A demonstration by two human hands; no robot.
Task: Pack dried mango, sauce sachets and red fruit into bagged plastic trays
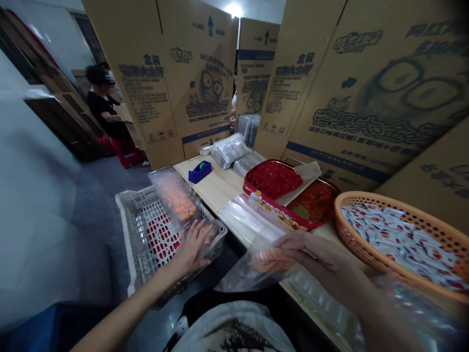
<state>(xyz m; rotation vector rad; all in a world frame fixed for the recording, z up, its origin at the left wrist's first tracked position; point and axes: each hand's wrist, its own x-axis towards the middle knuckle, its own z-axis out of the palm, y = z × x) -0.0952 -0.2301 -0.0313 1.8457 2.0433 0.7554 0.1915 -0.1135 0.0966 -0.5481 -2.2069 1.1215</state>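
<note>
Head view: I saw the left hand (194,247) lying open, steadying a clear plastic tray (216,247), while the right hand (315,256) pinched a clear bag (249,278).

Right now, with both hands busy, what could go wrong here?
The clear plastic tray under your left hand seems to sit tilted on the white plastic crate, so it could slide off. The clear plastic bag in your right hand hangs past the wooden table edge, so the orange pieces inside might spill.
</note>
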